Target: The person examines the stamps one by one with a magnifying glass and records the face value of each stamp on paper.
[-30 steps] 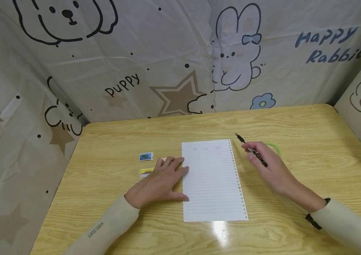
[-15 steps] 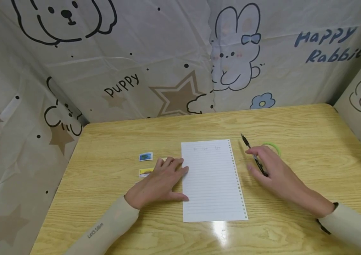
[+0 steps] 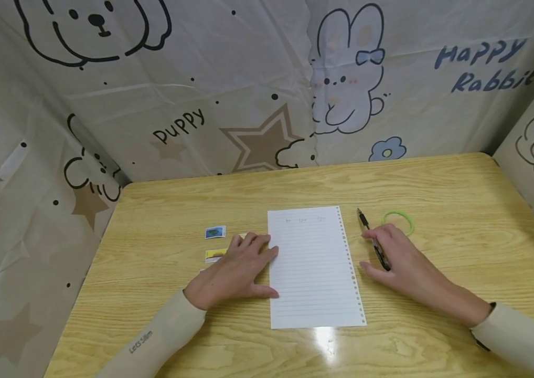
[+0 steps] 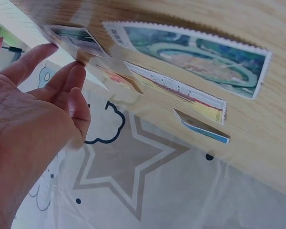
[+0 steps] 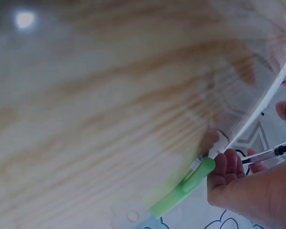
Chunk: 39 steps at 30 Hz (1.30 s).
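A sheet of lined loose-leaf paper (image 3: pixel 314 283) with punched holes and faint writing along its top lies on the table. My left hand (image 3: pixel 238 268) rests at its left edge, fingers spread and fingertips on the paper. Beneath and beside that hand lie postage stamps, among them a blue one (image 3: pixel 215 232), a yellow one (image 3: pixel 215 255) and a large green one (image 4: pixel 195 57). To the right of the sheet my right hand (image 3: pixel 404 268) is beside a black pen (image 3: pixel 364 219). The index finger lies across the pen; the thumb stands apart from it.
A light green ring-shaped thing (image 3: pixel 410 227) lies just beyond the right hand, and shows close to the fingers in the right wrist view. The wooden table (image 3: pixel 177 336) ends at a printed cloth (image 3: pixel 248 63) at the back and sides.
The right hand has brought the pen down beside the paper, and its thumb has moved away from the pen. More of the green ring shows. My left hand has stayed put.
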Each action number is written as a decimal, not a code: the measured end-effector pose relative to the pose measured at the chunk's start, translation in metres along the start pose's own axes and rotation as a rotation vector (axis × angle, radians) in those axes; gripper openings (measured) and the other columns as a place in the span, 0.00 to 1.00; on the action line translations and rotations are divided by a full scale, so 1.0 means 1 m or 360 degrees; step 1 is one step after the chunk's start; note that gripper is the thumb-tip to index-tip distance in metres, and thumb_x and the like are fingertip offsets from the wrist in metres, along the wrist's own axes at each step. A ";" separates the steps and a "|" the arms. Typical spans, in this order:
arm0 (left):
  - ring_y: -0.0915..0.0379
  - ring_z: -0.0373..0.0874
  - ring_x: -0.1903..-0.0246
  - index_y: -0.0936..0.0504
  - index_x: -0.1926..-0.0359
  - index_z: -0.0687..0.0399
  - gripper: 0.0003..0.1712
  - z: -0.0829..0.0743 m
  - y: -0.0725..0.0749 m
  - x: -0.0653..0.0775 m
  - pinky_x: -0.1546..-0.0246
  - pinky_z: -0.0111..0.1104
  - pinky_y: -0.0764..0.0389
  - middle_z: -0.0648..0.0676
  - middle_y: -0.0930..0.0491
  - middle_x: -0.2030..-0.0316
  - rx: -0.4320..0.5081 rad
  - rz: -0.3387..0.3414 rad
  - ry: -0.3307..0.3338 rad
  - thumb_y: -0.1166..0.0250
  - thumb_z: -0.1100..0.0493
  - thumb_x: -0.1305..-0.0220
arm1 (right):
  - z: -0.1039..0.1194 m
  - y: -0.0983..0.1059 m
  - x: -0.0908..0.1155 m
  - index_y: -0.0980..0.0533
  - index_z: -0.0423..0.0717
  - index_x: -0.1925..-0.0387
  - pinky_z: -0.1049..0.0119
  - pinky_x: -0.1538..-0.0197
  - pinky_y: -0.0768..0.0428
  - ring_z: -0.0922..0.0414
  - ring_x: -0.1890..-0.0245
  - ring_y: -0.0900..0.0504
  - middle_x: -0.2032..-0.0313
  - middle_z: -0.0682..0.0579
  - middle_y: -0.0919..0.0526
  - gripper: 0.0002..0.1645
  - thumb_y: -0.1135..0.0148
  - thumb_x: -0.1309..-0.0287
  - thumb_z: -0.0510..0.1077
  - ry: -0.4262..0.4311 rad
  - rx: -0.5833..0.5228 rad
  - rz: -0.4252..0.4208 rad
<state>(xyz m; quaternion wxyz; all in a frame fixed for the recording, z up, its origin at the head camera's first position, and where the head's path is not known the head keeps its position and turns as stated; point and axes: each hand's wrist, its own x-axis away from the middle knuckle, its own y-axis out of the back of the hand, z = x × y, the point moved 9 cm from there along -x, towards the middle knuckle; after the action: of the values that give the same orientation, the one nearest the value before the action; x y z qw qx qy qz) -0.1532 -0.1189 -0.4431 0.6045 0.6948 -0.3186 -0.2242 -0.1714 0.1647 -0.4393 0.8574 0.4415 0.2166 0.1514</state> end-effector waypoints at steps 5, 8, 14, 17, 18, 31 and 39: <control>0.34 0.59 0.34 0.24 0.26 0.58 0.52 0.000 0.000 0.001 0.48 0.47 0.37 0.64 0.29 0.28 0.0000 -0.0004 0.0000 0.27 0.25 0.37 | -0.003 -0.006 0.001 0.24 0.40 0.35 0.49 0.50 0.20 0.51 0.47 0.24 0.42 0.44 0.24 0.33 0.20 0.36 0.45 -0.0022 0.0026 0.0045; 0.33 0.59 0.35 0.23 0.26 0.57 0.52 0.000 0.000 0.001 0.48 0.47 0.37 0.64 0.29 0.29 -0.0002 -0.0015 -0.0005 0.26 0.26 0.37 | -0.005 -0.009 0.001 0.24 0.40 0.36 0.56 0.56 0.23 0.54 0.55 0.26 0.45 0.45 0.24 0.33 0.20 0.36 0.45 -0.0024 0.0051 0.0071; 0.33 0.59 0.35 0.23 0.27 0.57 0.52 0.000 0.001 0.000 0.48 0.47 0.37 0.64 0.28 0.29 -0.0013 -0.0032 -0.0015 0.27 0.26 0.37 | -0.006 -0.014 0.000 0.23 0.41 0.39 0.59 0.59 0.28 0.56 0.61 0.31 0.51 0.48 0.23 0.30 0.19 0.38 0.45 0.0002 0.0101 0.0100; 0.33 0.59 0.35 0.23 0.27 0.57 0.52 0.001 0.000 0.000 0.47 0.48 0.37 0.64 0.29 0.29 -0.0006 -0.0022 -0.0012 0.26 0.26 0.37 | -0.004 -0.015 -0.001 0.21 0.40 0.42 0.58 0.58 0.27 0.56 0.61 0.30 0.53 0.50 0.23 0.28 0.20 0.38 0.46 0.0032 0.0122 0.0095; 0.34 0.59 0.34 0.23 0.27 0.57 0.52 0.001 0.000 0.000 0.47 0.48 0.36 0.64 0.29 0.29 0.0001 -0.0015 -0.0007 0.26 0.26 0.37 | -0.003 -0.015 -0.002 0.21 0.40 0.42 0.57 0.58 0.27 0.57 0.61 0.30 0.54 0.51 0.23 0.27 0.21 0.38 0.45 0.0045 0.0132 0.0094; 0.36 0.58 0.34 0.21 0.30 0.56 0.51 0.007 0.004 0.001 0.45 0.49 0.36 0.61 0.29 0.29 0.0055 -0.0027 0.0002 0.23 0.26 0.41 | 0.005 -0.016 -0.004 0.22 0.40 0.47 0.61 0.59 0.32 0.60 0.62 0.33 0.56 0.53 0.23 0.19 0.29 0.39 0.39 0.0251 0.0222 0.0024; 0.35 0.58 0.35 0.21 0.32 0.56 0.48 0.009 0.006 0.003 0.45 0.49 0.35 0.59 0.28 0.31 0.0071 -0.0070 -0.0001 0.22 0.28 0.40 | 0.006 -0.017 -0.004 0.23 0.41 0.47 0.59 0.58 0.30 0.59 0.61 0.33 0.56 0.53 0.24 0.19 0.29 0.37 0.40 0.0283 0.0241 0.0032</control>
<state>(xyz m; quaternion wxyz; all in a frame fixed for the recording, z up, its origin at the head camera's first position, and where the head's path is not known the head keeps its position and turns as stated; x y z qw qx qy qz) -0.1585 -0.1279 -0.4388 0.5837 0.7148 -0.3085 -0.2305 -0.1712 0.1494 -0.4490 0.7976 0.4920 0.2981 0.1816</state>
